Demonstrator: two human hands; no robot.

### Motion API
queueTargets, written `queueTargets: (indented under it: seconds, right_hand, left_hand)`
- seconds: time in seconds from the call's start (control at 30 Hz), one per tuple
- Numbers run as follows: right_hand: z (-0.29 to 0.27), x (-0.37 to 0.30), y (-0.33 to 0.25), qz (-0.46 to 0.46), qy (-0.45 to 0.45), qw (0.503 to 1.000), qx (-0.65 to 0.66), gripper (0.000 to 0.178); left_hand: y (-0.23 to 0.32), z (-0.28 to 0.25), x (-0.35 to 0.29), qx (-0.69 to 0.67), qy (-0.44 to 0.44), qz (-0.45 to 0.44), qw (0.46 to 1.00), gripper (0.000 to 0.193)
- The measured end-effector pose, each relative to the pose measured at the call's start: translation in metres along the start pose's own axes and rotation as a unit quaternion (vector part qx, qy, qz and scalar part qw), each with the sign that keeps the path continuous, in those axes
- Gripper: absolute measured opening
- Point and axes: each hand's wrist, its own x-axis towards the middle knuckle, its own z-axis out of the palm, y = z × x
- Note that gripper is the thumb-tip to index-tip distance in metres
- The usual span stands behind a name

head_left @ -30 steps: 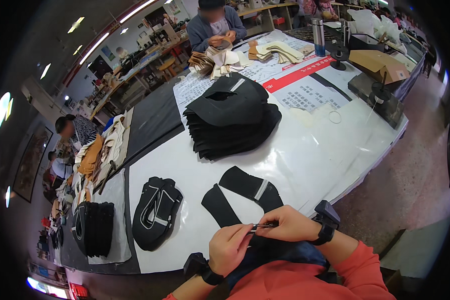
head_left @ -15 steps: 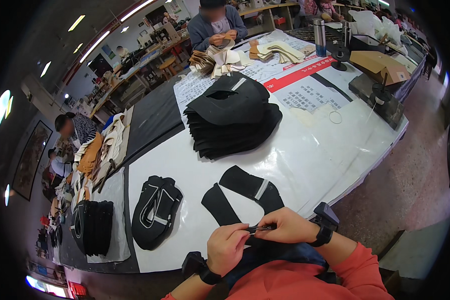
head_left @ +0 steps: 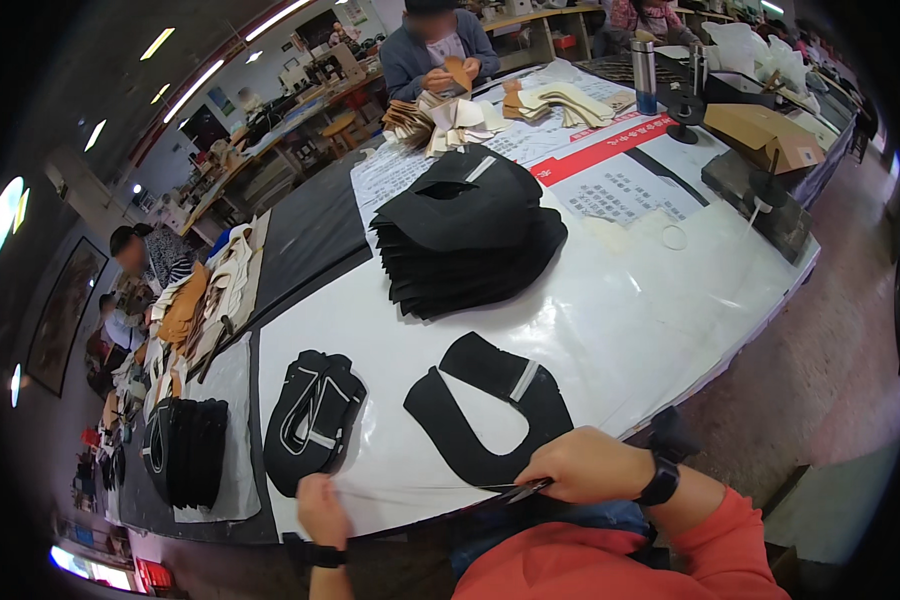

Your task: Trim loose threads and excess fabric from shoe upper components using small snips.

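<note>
My left hand (head_left: 324, 512), slightly blurred, pinches a thin thread (head_left: 400, 489) at the table's near edge, below a stack of black cut pieces (head_left: 315, 420). That thread runs almost straight across to my right hand (head_left: 582, 466). Closed in my right hand is a small dark metal tool that looks like scissors (head_left: 530, 488), partly hidden by the fingers. Just beyond this hand lies a black U-shaped piece (head_left: 450, 430) with a light strip across its right arm; the right hand overlaps its near edge.
A tall pile of black pieces (head_left: 470, 250) stands mid-table. More black pieces (head_left: 195, 455) stand at the left. A steel flask (head_left: 644, 75), a cardboard box (head_left: 765, 135) and dark spindle stands (head_left: 682, 120) are at the far right. Across the table a person (head_left: 435, 60) handles a tan piece.
My left hand has moved left, away from my right hand, and a thread now stretches between them. My right hand has shifted slightly right and down, still holding the tool. The U-shaped piece is more visible.
</note>
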Motion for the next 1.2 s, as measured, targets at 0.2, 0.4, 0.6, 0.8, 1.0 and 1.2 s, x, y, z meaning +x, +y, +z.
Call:
queueTargets:
  seconds: [0.2,0.4,0.6,0.8,1.0,1.2]
  right_hand:
    - [-0.047,-0.021,0.004,0.048,0.048,0.997,0.035,0.022]
    - [-0.091,-0.036,0.033,0.154,0.281,0.938,0.131,0.019]
    - [-0.142,-0.059,0.084,0.164,0.523,0.827,0.127,0.014]
    - [-0.175,-0.049,0.097,0.163,0.680,0.700,-0.146,0.019]
    - [-0.098,0.016,0.040,0.128,0.392,0.907,0.082,0.021]
    - [-0.017,0.059,0.007,0.050,0.076,0.975,0.205,0.039]
  left_hand:
    - [-0.070,-0.052,-0.027,0.130,0.065,-0.116,0.982,0.002]
    - [-0.009,-0.064,0.008,0.054,0.089,-0.039,0.994,0.004]
    - [0.078,-0.054,0.040,-0.030,0.053,0.082,0.995,0.007]
    - [0.152,-0.018,0.043,-0.126,-0.014,0.205,0.971,0.012]
    - [0.193,0.005,0.040,-0.188,-0.060,0.247,0.949,0.013]
    - [0.200,-0.001,0.043,-0.179,-0.077,0.238,0.951,0.010]
